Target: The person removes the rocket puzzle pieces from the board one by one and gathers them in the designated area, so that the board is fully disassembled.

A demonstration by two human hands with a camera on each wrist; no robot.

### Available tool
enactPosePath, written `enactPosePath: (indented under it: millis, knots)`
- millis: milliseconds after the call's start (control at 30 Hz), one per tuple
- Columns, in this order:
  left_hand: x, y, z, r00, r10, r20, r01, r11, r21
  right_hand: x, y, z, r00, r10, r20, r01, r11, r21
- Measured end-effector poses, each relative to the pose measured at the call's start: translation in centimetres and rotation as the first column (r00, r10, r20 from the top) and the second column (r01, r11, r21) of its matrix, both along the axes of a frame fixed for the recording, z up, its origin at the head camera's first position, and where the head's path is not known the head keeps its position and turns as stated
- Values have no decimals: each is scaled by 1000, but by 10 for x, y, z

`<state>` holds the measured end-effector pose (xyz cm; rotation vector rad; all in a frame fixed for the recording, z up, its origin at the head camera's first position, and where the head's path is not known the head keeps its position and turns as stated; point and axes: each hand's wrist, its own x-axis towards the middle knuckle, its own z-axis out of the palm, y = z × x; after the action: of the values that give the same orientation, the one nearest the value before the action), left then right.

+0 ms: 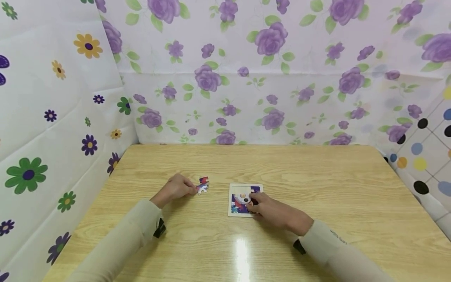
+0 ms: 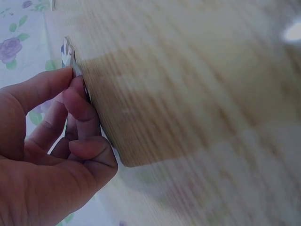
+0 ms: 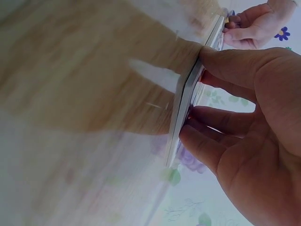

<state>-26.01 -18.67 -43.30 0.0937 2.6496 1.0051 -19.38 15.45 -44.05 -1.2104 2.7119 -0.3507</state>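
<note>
At the table's middle left, my left hand [image 1: 179,186] pinches the edge of a jigsaw puzzle piece [image 1: 202,189] between thumb and index finger. The left wrist view shows this piece [image 2: 66,55] low over the table, past the fingertips. Just behind it lies a second piece, red and dark blue [image 1: 204,180]. My right hand [image 1: 273,210] rests its fingertips and thumb, spread apart, on a square puzzle board [image 1: 230,201] with a pale frame. Its picture of white and purple is partly filled, and the fingers cover the right part. The right wrist view shows the board edge-on [image 3: 181,106].
The wooden table [image 1: 317,168] reaches back to a flowered cloth wall [image 1: 243,102]. Another patterned cloth [image 1: 60,129] hangs along the left side, and a dotted one [image 1: 423,172] on the right. A bright reflection shows on the tabletop in front of the board.
</note>
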Motion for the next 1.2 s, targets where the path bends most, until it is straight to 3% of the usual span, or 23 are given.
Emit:
enactPosePath:
  millis: [700, 900, 1033, 1200]
  knots:
    - [1, -9, 5, 1000, 2, 24, -2, 1000, -22, -3, -1, -4, 1000, -4, 10, 4, 1000, 5]
    - [-5, 2, 13, 998, -53, 21, 52, 998, 25, -3, 0, -2, 1000, 6, -3, -6, 1000, -3]
    - [-9, 14, 18, 995, -76, 59, 71, 995, 74, -3, 0, -2, 1000, 11, -8, -11, 1000, -15]
    - [-12, 27, 22, 990, -121, 73, 112, 986, 121, -5, 1, -3, 996, 58, -68, -61, 997, -46]
